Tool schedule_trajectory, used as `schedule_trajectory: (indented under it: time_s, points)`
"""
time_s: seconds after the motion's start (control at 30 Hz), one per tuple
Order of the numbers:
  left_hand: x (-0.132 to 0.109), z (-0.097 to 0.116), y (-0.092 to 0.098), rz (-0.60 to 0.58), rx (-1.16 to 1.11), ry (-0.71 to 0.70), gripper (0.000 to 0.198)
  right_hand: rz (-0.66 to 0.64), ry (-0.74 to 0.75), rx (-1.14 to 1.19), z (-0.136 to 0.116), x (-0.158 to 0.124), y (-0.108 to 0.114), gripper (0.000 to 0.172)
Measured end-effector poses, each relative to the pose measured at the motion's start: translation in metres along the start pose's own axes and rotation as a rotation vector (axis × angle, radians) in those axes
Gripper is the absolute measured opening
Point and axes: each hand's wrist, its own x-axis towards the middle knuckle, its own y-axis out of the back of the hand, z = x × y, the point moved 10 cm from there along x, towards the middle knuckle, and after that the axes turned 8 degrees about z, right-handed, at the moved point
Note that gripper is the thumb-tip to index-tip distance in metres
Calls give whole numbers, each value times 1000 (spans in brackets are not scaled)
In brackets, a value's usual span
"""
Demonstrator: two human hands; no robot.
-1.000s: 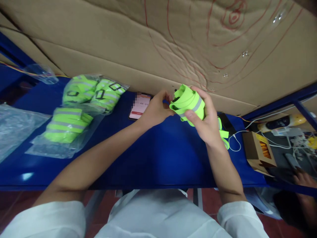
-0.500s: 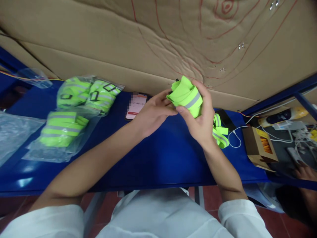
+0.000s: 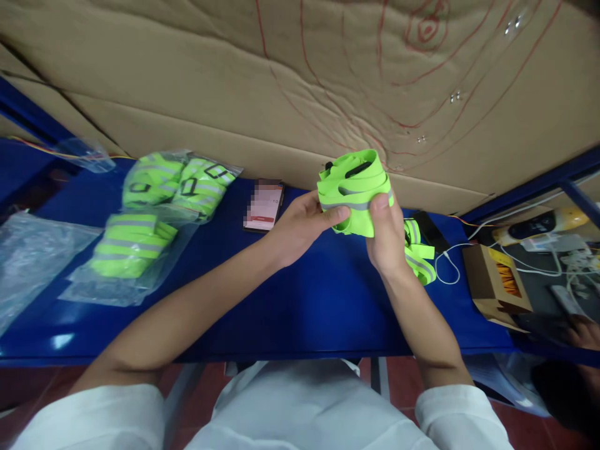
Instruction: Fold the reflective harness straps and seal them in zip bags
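Note:
Between my hands, above the blue table (image 3: pixel 290 306), is a rolled bundle of neon-yellow reflective strap (image 3: pixel 356 194) with a grey stripe and black buckles. My left hand (image 3: pixel 304 225) grips its left side, thumb on the front. On the right side my right hand (image 3: pixel 387 231) is wrapped round it, thumb pressed to the front; the fingers behind are hidden. Another neon reflective strap (image 3: pixel 417 253) lies on the table beyond my right wrist. At the left, clear bags hold similar neon bundles (image 3: pixel 126 244), two of them (image 3: pixel 204 184) at the back with black buckles showing.
A phone (image 3: pixel 265 206) lies near the back. Empty plastic bags (image 3: pixel 37 256) and a clear cup (image 3: pixel 89 156) are at the left. Rightward are a dark phone-like object (image 3: pixel 431 231), a white cable, a cardboard box (image 3: pixel 492 284) and another person's hand (image 3: pixel 584 331). Cardboard (image 3: pixel 187 81) stands behind.
The bundle has been turned, so its looped top and black buckles now show. My left hand has closed on its left side, and my right thumb has moved up its front.

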Motion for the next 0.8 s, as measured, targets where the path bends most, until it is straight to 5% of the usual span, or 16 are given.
schedule_trajectory:
  time_s: [0.23,0.5,0.67,0.8]
  points:
    - [-2,-3,-3,-37,-32,-1,51,0,14,-161,15,2,1,71]
    - [1,-10,22,111,-5,30,47,-157,-3,-225,25,-5,-23,66]
    - [-21,-28,74,239,26,84,47,-462,-58,-528,48,-20,-46,73]
    - [-47,-57,112,255,128,228,49,-867,-141,-792,77,-52,-52,60]
